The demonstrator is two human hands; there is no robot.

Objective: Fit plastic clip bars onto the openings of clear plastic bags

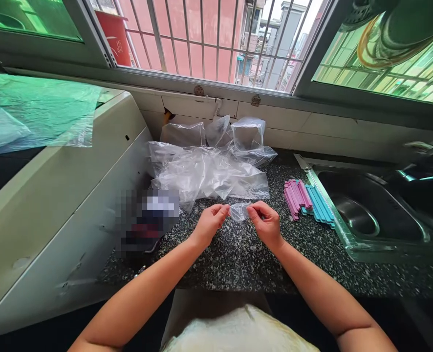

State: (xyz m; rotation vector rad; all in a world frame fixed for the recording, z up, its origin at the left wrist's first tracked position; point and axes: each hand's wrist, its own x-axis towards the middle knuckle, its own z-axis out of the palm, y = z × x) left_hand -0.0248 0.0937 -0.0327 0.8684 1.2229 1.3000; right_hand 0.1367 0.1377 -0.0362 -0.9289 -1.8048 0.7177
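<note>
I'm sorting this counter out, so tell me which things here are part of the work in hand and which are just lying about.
In hand:
- small clear plastic bag, pinched between left hand and right hand
- heap of clear plastic bags
- pink and blue plastic sealing clips

Lying about:
- steel sink
- green plastic sheet

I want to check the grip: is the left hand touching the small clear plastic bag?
Touching. The head view shows the left hand pinching one edge of the small clear plastic bag, with the right hand pinching the other edge.

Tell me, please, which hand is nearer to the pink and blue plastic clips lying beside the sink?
Right. The right hand is just left of the pink and blue plastic clips; the left hand is farther left.
</note>
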